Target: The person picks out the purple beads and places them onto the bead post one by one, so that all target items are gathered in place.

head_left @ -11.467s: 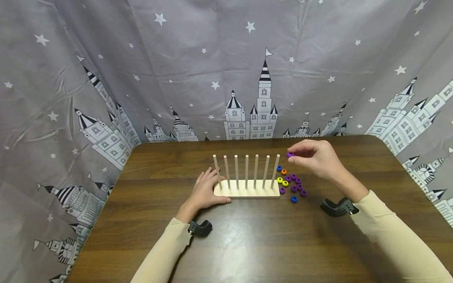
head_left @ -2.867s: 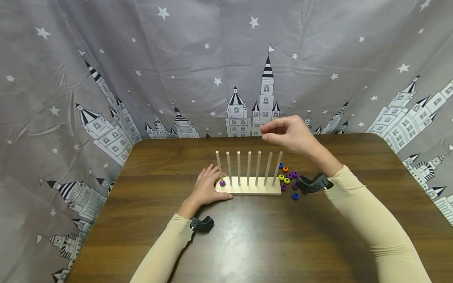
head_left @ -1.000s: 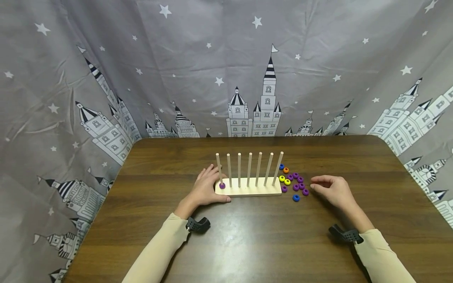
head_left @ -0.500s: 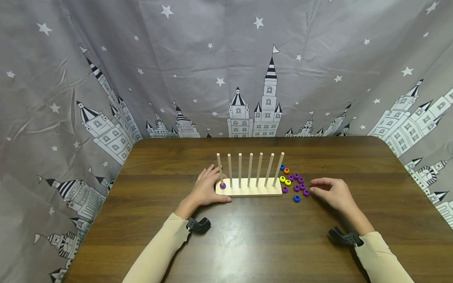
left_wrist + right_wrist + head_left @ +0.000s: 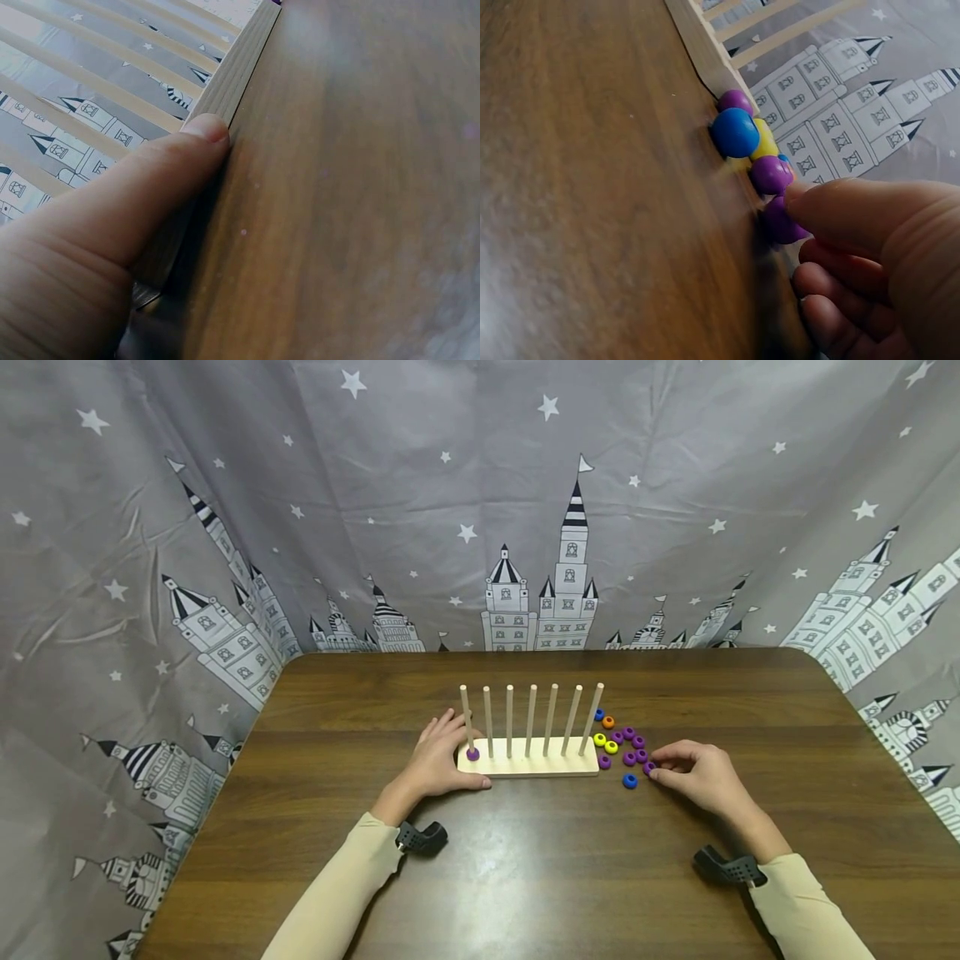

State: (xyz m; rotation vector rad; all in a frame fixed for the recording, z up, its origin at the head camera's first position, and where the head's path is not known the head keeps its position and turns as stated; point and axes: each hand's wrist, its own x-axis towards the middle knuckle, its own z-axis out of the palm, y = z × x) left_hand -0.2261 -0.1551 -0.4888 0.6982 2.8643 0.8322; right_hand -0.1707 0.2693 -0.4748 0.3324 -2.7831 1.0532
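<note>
A pale wooden peg stand [image 5: 536, 767] with several upright pegs rests on the table. My left hand [image 5: 431, 766] holds its left end, the thumb [image 5: 180, 154] along the front edge and the fingers reaching behind. One purple bead [image 5: 473, 754] sits at the bottom of the leftmost peg. To the right of the stand, my right hand [image 5: 705, 775] pinches another purple bead [image 5: 781, 225] between thumb and index finger, at the near right edge of a loose group. In the right wrist view the other fingers [image 5: 840, 285] are curled below.
Loose beads lie close to the stand's right end: several purple, two yellow beads [image 5: 611, 747], an orange bead [image 5: 608, 722] and two blue, one blue bead [image 5: 630, 782] nearest me. Behind the brown table [image 5: 360, 693] hangs a grey castle-print curtain [image 5: 420, 485].
A purple bead, earlier in my right hand, is now on the leftmost peg. My right hand came back to the loose beads and just moved left onto one. The left hand stays put.
</note>
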